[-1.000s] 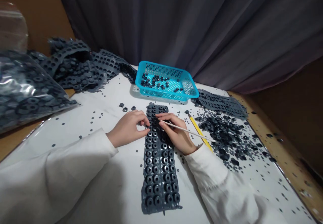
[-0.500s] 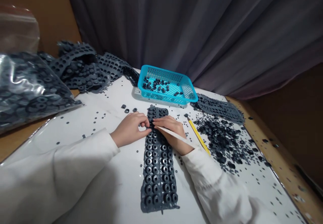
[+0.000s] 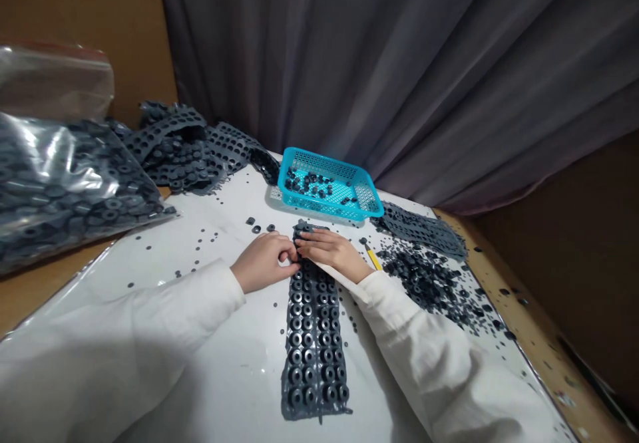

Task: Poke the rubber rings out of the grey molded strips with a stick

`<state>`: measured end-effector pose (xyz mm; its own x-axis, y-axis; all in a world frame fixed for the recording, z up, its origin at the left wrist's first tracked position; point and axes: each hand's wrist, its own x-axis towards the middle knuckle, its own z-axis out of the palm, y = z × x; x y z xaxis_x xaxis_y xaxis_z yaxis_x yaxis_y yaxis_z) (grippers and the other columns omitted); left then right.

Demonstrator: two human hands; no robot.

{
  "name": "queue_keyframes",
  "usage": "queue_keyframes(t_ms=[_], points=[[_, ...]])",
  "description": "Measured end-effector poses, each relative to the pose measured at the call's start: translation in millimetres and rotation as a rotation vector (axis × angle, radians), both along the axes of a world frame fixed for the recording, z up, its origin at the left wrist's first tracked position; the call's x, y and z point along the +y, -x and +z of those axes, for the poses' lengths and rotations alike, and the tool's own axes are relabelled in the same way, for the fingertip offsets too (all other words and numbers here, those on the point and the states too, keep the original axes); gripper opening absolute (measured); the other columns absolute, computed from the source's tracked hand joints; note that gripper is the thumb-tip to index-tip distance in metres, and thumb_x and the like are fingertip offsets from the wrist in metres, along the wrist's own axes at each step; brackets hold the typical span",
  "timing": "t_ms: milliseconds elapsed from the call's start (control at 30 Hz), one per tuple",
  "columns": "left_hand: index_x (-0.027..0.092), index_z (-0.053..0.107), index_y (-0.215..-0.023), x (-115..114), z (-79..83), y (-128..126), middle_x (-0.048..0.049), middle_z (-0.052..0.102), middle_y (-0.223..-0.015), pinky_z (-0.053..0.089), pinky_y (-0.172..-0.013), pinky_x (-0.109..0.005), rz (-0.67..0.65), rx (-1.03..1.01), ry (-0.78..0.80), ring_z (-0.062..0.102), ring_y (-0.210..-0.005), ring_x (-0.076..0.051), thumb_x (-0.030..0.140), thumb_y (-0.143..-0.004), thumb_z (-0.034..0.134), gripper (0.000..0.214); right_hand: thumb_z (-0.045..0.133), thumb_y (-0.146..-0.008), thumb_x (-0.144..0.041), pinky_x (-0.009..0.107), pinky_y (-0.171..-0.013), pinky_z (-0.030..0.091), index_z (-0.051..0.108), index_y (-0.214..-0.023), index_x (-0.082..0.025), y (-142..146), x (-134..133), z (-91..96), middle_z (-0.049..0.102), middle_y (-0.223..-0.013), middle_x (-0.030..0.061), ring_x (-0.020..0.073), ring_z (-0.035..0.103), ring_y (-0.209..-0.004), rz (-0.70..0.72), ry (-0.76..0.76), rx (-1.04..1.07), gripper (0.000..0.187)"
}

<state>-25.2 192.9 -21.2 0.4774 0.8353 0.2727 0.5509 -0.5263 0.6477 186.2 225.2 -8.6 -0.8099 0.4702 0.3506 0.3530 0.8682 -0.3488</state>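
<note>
A dark grey moulded rubber strip (image 3: 314,336) with rows of round, holed grommets lies lengthwise before me on the white table. At its upper left edge is my left hand (image 3: 264,260), fingers curled and thumb against forefinger; what they pinch is hidden. My right hand (image 3: 337,253) lies across the strip's upper part, its fingers almost touching the left ones. A thin white stick-like tool (image 3: 339,277) runs beneath that palm toward the cuff, its tip hidden. Several loose black pieces (image 3: 256,229) sit left of the strip's top.
Behind the strip stands a blue basket (image 3: 332,211) holding black parts. A clear bag of grommets (image 3: 64,190) and heaped rubber sheets (image 3: 184,157) are at left. To the right lie a yellow tool (image 3: 372,257), a scrap pile (image 3: 429,283) and another strip (image 3: 419,229).
The view has shifted, so the background sits lower. My right hand has turned flatter over the strip, its fingers now covering more of the top. My left hand stays at the strip's edge.
</note>
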Motion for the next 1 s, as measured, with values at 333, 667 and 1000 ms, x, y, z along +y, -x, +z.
queue_keyframes(t_ms=[333,667,1000], points=[[0.019,0.063,-0.068,0,-0.2,0,0.0029,0.053,-0.060,0.040,-0.067,-0.028,0.014,0.000,0.012,0.052,-0.065,-0.016,0.022,-0.072,0.066,0.006,0.042,-0.096,-0.037,0.041,-0.094,0.050,0.067,-0.102,-0.023,4,-5,-6.0,0.070,-0.113,0.0112,0.0214,0.066,-0.104,-0.104,0.054,0.134,0.029],[0.019,0.061,-0.068,-1,0.5,-1,0.0027,0.052,-0.062,0.039,-0.067,-0.030,0.010,0.006,0.009,0.051,-0.067,-0.017,0.022,-0.074,0.065,0.007,0.052,-0.091,-0.034,0.041,-0.087,0.053,0.067,-0.096,-0.020,-22,12,-0.4,0.073,-0.104,0.0101,0.0237,0.069,-0.096,-0.546,0.035,0.358,0.020],[0.018,0.060,-0.091,-2,-4.4,0,0.0015,0.052,-0.074,0.042,-0.067,-0.028,0.056,-0.100,0.003,0.052,-0.069,-0.016,0.023,-0.079,0.057,0.013,0.062,-0.083,-0.039,0.034,-0.075,0.054,0.068,-0.088,-0.017,-1,-22,8.9,0.072,-0.089,0.0088,0.0219,0.068,-0.082,-0.702,0.385,0.424,0.024]])
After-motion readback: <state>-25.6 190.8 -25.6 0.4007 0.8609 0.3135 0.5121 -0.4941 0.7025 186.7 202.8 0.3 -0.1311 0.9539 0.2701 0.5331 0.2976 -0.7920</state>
